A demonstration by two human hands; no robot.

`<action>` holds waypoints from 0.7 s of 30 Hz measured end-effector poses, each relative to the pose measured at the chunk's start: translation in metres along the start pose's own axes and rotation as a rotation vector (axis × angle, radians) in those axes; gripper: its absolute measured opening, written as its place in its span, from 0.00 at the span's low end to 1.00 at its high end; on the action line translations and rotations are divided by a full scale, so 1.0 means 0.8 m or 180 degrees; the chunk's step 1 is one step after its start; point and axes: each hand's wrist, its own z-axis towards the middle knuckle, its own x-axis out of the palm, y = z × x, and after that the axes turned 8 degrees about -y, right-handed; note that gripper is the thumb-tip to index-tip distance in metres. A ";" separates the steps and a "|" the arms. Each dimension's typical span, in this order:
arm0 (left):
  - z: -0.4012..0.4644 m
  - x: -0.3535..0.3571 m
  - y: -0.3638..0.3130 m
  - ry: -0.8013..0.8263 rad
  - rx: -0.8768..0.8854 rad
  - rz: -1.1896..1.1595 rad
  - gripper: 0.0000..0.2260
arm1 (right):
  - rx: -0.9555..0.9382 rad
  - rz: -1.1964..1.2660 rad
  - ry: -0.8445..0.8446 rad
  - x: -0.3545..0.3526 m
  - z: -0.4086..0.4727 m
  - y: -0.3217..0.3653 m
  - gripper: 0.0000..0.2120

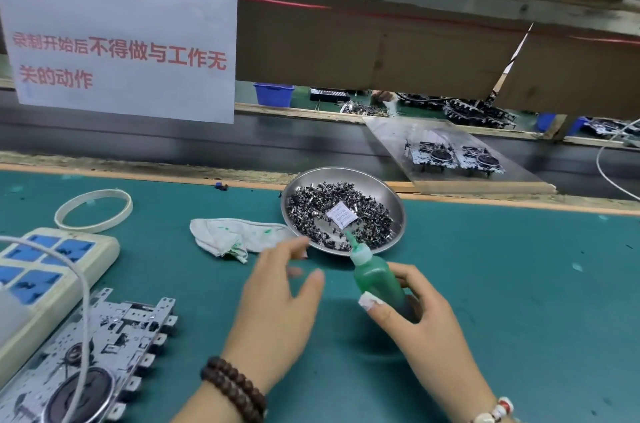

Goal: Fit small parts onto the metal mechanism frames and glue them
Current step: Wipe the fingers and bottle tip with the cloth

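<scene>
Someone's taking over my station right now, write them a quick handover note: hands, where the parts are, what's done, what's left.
Right hand holds the green glue bottle, nozzle toward the metal dish.
Left hand is open, holding nothing, hovering near the dish.
Small parts lie heaped in the dish.
One metal frame lies at the near left; two more frames sit on the board beyond the dish.
No gluing under way; fitting and gluing are left.

Bare green mat (502, 284) right of the hands; steel dish (394, 204), rag (235, 235) ahead, metal frame (114, 336) left.
</scene>
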 end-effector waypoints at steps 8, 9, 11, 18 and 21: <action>-0.023 0.023 -0.001 0.1202 -0.1068 -0.2005 0.19 | -0.0279 0.0058 0.0055 0.003 -0.003 0.002 0.20; -0.022 0.023 0.000 0.1199 -0.1104 -0.2059 0.19 | -0.0277 0.0055 0.0059 0.003 -0.003 0.002 0.20; -0.022 0.023 0.001 0.1219 -0.1180 -0.2195 0.19 | -0.0262 0.0046 0.0072 0.003 -0.003 0.001 0.21; -0.022 0.027 0.002 0.1221 -0.1358 -0.2610 0.19 | -0.0159 0.0010 0.0044 0.004 -0.005 -0.004 0.23; -0.021 0.027 0.001 0.1187 -0.1362 -0.2769 0.18 | -0.0006 0.0116 0.0061 0.004 -0.005 -0.005 0.26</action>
